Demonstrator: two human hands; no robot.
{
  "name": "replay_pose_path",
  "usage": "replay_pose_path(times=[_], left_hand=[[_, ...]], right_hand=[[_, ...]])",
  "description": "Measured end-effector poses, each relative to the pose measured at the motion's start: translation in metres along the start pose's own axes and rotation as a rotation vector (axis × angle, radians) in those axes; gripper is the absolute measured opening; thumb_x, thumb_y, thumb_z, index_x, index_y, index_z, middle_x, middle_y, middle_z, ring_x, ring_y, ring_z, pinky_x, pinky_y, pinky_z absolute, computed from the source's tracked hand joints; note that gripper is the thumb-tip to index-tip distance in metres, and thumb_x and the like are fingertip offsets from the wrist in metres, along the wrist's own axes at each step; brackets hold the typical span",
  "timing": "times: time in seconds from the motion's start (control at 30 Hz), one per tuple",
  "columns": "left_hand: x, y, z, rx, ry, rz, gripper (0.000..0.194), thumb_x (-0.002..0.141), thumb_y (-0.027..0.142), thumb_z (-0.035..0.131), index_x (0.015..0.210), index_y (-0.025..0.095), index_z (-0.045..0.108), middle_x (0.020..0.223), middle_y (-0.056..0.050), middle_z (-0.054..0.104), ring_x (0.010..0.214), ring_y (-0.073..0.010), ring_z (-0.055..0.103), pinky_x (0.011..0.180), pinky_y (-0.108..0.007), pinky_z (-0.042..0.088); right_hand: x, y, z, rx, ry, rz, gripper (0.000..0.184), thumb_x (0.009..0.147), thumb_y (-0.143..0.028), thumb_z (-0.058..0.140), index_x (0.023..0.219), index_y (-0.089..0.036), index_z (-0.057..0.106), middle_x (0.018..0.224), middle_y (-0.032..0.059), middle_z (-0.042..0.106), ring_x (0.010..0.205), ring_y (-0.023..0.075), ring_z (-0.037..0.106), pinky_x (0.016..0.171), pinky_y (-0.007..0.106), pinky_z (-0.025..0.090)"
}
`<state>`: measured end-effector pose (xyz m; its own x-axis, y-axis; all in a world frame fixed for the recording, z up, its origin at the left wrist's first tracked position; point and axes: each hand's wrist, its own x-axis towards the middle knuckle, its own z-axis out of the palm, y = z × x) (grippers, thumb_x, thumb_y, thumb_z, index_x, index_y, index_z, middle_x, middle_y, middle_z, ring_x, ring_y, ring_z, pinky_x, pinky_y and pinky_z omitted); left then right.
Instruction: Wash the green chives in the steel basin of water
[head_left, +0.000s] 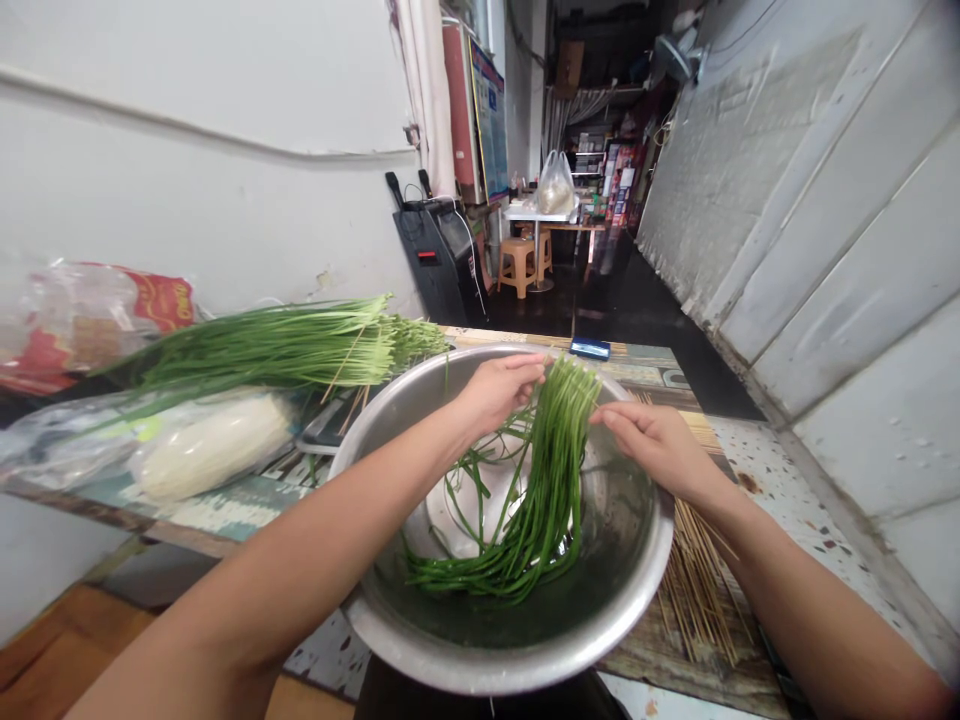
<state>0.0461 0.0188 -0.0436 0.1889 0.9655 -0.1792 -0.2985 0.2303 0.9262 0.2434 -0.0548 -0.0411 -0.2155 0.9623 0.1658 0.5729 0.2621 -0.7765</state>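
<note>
Closest to me, the steel basin (484, 677) is showing its wide near rim, and inside it the green leaf ends of the garlic chives (553, 470) are drooping low and curling toward my left. From there the bunch is running away from me and upward, its long axis nearly in line with my view, to the pale cut ends at the basin's far side. Just outside the rim on my right, a spread of bamboo skewers (694, 590) is lying on the tabletop. Farther in, my hands are flanking the cut-end part: the left hand (499, 390) is closing its fingertips on the bunch's left edge, right by the tips, so I'm judging it the nearer one to the cut ends; the right hand (656, 440) is pinching at the right edge, slightly lower, though I'm not making out whether stems or a thin stick are between its fingers. Beyond the basin to the left, a larger pile of chives (285, 345) is lying crosswise, and deeper in the room orange stools (517, 262) are standing beside a small table (521, 213).
</note>
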Motion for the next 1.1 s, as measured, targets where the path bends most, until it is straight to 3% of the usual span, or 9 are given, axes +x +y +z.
replay_pose_path(times=[0.43,0.57,0.67,0.83,0.97,1.1], left_hand=[[0.004,-0.012,-0.003,0.199,0.02,0.11,0.026,0.071,0.014,0.067,0.097,0.015,0.072,0.071,-0.003,0.065,0.05,-0.0043,0.042,0.049,-0.019,0.033],[0.002,-0.009,-0.003,0.4,-0.008,0.264,0.023,0.069,0.014,0.068,0.091,0.018,0.074,0.09,-0.004,0.07,0.069,-0.0096,0.056,0.067,-0.022,0.043],[0.01,-0.002,-0.013,0.508,-0.062,0.277,0.025,0.07,0.01,0.063,0.089,0.02,0.075,0.096,-0.004,0.07,0.081,-0.0122,0.06,0.076,-0.023,0.045],[0.036,-0.003,-0.044,0.785,0.17,0.298,0.024,0.07,0.01,0.059,0.085,0.019,0.075,0.089,-0.005,0.071,0.078,-0.0154,0.061,0.075,-0.025,0.045],[0.052,-0.017,-0.056,1.116,0.088,0.258,0.014,0.06,0.008,0.069,0.067,0.019,0.074,0.075,-0.004,0.07,0.076,-0.0187,0.061,0.08,-0.025,0.044],[0.064,-0.033,-0.053,1.213,0.105,0.235,0.016,0.051,0.005,0.074,0.054,0.02,0.069,0.065,-0.005,0.065,0.076,-0.0198,0.06,0.081,-0.026,0.043]], right_hand=[[0.0,-0.001,0.0,-0.003,-0.002,-0.001,0.037,0.084,-0.043,0.041,0.086,-0.016,0.066,0.049,-0.0059,0.035,0.044,0.0088,0.029,0.046,0.023,0.024],[0.0,0.005,0.002,-0.088,0.038,-0.061,0.033,0.087,-0.038,0.038,0.085,-0.017,0.065,0.052,-0.0036,0.045,0.047,0.0101,0.037,0.049,0.023,0.03],[0.0,0.01,0.001,-0.216,0.049,-0.125,0.03,0.088,-0.033,0.038,0.08,-0.019,0.063,0.058,-0.0014,0.053,0.053,0.0116,0.046,0.054,0.023,0.034],[0.0,0.013,-0.012,-0.284,-0.004,-0.133,0.028,0.086,-0.032,0.04,0.078,-0.019,0.062,0.059,-0.0009,0.057,0.056,0.0131,0.051,0.056,0.024,0.036],[0.001,0.017,-0.017,-0.249,-0.041,-0.123,0.027,0.086,-0.034,0.042,0.079,-0.018,0.063,0.06,-0.0002,0.06,0.059,0.0141,0.055,0.056,0.024,0.038],[0.003,0.024,-0.011,-0.273,-0.016,-0.177,0.027,0.086,-0.032,0.042,0.077,-0.018,0.063,0.073,0.0026,0.067,0.069,0.0164,0.06,0.062,0.025,0.042]])
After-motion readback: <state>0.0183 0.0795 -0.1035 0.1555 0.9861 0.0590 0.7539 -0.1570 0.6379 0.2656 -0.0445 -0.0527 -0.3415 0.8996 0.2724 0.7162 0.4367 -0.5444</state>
